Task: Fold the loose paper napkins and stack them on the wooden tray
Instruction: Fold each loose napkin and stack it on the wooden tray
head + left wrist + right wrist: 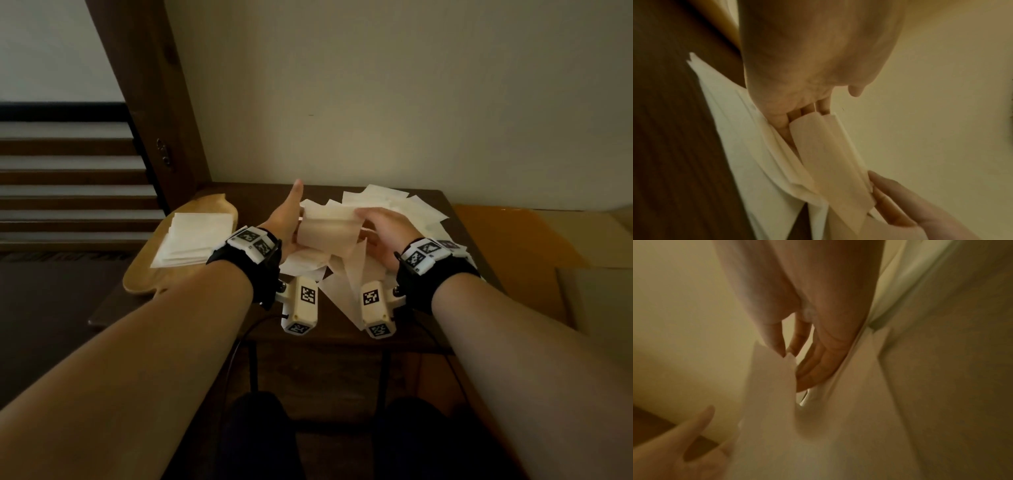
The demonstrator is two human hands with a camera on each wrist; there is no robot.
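I hold one pale paper napkin [329, 233] in the air over the dark table [257, 195], partly folded, with a flap hanging down. My right hand [363, 219] pinches its right top corner between thumb and forefinger [777, 344]. My left hand [294, 222] lies behind the napkin's [828, 162] left edge, fingers [807, 110] fairly straight and thumb raised clear of the paper. Loose napkins [404, 205] lie spread under and behind my hands. The wooden tray [144, 277] sits at the table's left end and bears a stack of folded napkins [195, 240].
A plain wall rises right behind the table. On the left are stairs [68, 178] and a dark wooden post [154, 102]. Brown cardboard [513, 233] lies to the right of the table. Thin cables hang below the front edge.
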